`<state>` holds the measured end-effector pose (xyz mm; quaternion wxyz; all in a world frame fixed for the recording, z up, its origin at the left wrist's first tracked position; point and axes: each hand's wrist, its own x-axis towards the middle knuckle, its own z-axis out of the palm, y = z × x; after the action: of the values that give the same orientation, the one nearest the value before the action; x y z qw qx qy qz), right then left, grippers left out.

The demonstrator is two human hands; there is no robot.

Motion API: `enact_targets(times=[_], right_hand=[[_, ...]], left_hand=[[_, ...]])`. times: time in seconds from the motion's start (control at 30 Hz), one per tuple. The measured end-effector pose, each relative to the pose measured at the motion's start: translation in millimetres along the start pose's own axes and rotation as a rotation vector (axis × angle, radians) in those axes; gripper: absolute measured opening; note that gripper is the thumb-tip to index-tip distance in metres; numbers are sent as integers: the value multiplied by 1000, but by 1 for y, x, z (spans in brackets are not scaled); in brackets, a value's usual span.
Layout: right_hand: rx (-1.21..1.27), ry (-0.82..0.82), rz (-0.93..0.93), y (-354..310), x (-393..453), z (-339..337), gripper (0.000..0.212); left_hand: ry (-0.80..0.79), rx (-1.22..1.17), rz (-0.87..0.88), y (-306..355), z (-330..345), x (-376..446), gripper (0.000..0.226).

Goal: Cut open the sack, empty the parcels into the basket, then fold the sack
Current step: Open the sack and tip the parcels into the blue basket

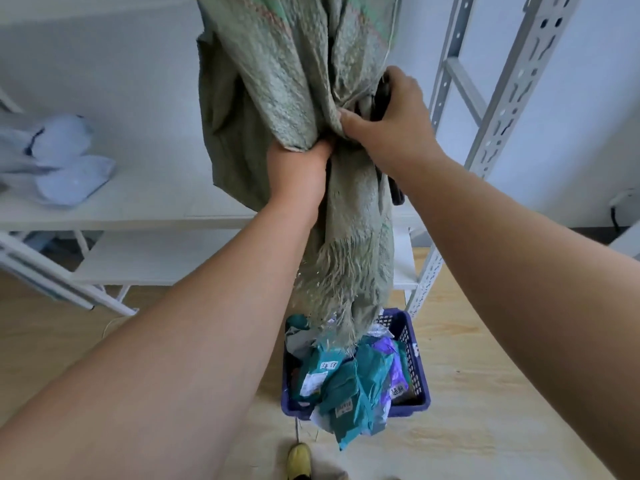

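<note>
Both hands are holding the sack point(291, 98) up high, frayed mouth hanging over the basket point(405, 327) so parcels point(349, 382) are dropping in. Left hand point(298, 168) is bunching the cloth; right hand point(388, 116) is gripping cloth plus something dark, can't identify.

Single head-worn wide-angle view, facing forward and down from close range along both forearms toward the floor point(485, 393) below.
</note>
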<state>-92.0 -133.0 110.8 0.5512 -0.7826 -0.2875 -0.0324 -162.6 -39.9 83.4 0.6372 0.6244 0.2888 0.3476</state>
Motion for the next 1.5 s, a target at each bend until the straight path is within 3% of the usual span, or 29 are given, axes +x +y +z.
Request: enact_targets(times=[0.23, 0.47, 0.53, 0.6, 0.73, 0.87, 0.93, 1.07, 1.27, 1.4, 1.5], right_hand=[[57, -17, 98, 7, -42, -4, 63], [177, -55, 236, 22, -89, -1, 108], [221, -101, 252, 23, -102, 5, 99], [248, -95, 293, 18, -111, 11, 75], [342, 66, 356, 1, -114, 13, 39], [366, 86, 351, -18, -112, -3, 34], [407, 69, 322, -29, -112, -8, 29], [444, 50, 227, -51, -113, -9, 30], [457, 120, 50, -98, -98, -19, 27], [378, 92, 85, -101, -97, -10, 37], [383, 45, 133, -91, -102, 6, 34]], left_hand=[[82, -45, -84, -4, -14, -23, 34], [29, -92, -65, 12, -13, -35, 44], [-11, -140, -119, 15, -19, -41, 44], [-73, -195, -139, 17, -26, -47, 43], [-262, -140, -31, 21, -47, -57, 66], [-341, 299, 50, 7, -76, -75, 95], [-377, 455, 55, -2, -83, -88, 88], [-318, 386, 127, 17, -74, -98, 40], [-199, 256, 278, 65, -67, -87, 40], [-219, 236, 176, 61, -76, -90, 39], [-253, 231, 104, 44, -89, -91, 54]])
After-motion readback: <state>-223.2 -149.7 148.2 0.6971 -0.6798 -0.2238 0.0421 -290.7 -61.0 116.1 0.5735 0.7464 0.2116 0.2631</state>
